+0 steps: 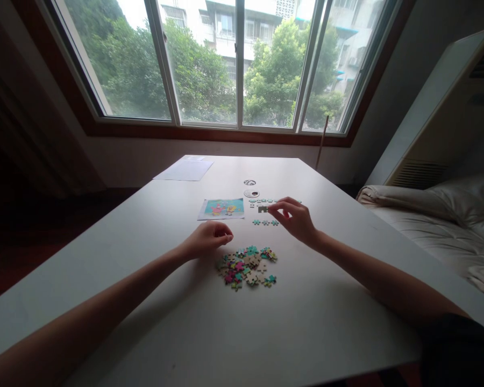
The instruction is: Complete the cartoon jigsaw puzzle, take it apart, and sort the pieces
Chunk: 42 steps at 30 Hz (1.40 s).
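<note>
My right hand (pixel 296 219) pinches a dark-looking jigsaw puzzle piece (pixel 263 209) between thumb and fingertips, held over the rows of laid-out pieces. My left hand (pixel 210 236) is curled closed just beyond the upper left of a loose pile of jigsaw pieces (pixel 248 266); whether anything is inside its fingers is hidden. The pile mixes teal, pink, yellow and plain grey-brown backs. A short row of teal pieces (pixel 265 222) lies below my right fingertips. Further back is another row of pieces (pixel 266 201), partly covered by that hand.
A colourful cartoon reference picture (pixel 223 208) lies left of the rows. Two small round items (pixel 250 193) sit behind them. White paper (pixel 185 169) rests at the far left of the white table (pixel 318 333). A window stands beyond, and a padded sofa (pixel 431 215) is at right.
</note>
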Available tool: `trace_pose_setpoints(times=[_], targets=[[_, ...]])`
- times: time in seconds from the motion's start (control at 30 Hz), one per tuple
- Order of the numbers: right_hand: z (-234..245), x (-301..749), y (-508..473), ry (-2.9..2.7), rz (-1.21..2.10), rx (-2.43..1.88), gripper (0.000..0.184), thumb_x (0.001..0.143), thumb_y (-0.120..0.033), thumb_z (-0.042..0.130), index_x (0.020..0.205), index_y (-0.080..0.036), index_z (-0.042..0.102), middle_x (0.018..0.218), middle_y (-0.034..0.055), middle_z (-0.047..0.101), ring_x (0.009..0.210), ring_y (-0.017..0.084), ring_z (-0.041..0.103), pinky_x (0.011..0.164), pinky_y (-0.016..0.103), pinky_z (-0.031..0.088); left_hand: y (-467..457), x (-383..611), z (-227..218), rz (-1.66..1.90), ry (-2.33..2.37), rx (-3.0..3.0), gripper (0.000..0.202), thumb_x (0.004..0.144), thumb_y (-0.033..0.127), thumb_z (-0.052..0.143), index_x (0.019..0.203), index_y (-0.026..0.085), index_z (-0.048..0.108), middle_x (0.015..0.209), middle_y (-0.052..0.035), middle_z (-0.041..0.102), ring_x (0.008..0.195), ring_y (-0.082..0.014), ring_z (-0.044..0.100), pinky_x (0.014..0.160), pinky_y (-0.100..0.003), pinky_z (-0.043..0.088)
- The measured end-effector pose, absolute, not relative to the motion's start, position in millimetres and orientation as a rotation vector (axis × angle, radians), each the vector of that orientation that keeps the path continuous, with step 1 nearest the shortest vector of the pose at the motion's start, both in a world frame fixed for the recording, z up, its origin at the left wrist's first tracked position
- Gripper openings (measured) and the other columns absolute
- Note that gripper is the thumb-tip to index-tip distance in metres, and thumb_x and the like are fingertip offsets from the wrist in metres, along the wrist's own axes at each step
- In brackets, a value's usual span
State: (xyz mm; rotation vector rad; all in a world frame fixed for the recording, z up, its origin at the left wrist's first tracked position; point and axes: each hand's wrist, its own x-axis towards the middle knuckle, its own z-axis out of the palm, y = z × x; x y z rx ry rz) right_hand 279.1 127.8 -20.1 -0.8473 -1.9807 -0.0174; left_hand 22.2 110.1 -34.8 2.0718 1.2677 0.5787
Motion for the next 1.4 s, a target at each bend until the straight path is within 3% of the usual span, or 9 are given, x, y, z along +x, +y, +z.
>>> trace_pose_setpoints(times=[0.83, 1.07, 1.4], targets=[[-21, 286, 135, -1.92, 0.001, -0.88, 0.017, 0.079, -0.034, 0.054, 0.08, -0.021, 0.065, 0.079, 0.0017, 0.062, 0.055, 0.008, 0.048, 0.053, 0.023, 0.041, 107, 25, -34, 0.401, 1.334, 2.152, 0.027, 0.072, 0.035, 0.049, 0.078, 0.013, 0.063, 0.063, -0.0014, 0.061, 0.057, -0.0119, 0.051, 0.051, -0.02, 0.036], [-31, 308, 187, -1.95, -0.022, -1.141, 0.019, 0.076, -0.034, 0.055, 0.077, -0.018, 0.066, 0.074, 0.0026, 0.065, 0.057, 0.011, 0.052, 0.06, 0.025, 0.041, 105, 17, -15, 0.3, 1.201, 2.302, 0.024, 0.071, 0.032, 0.051, 0.08, 0.015, 0.065, 0.065, -0.0013, 0.061, 0.059, -0.0119, 0.051, 0.054, -0.02, 0.037], [-64, 328, 242, -2.05, 0.208, -1.506, 0.018, 0.068, -0.033, 0.06, 0.073, -0.018, 0.068, 0.073, 0.0022, 0.067, 0.069, 0.015, 0.059, 0.064, 0.024, 0.041, 108, -7, 2, -0.013, 1.094, 2.327, 0.018, 0.068, 0.034, 0.058, 0.075, 0.019, 0.066, 0.065, -0.0006, 0.061, 0.058, -0.0127, 0.053, 0.05, -0.02, 0.035]])
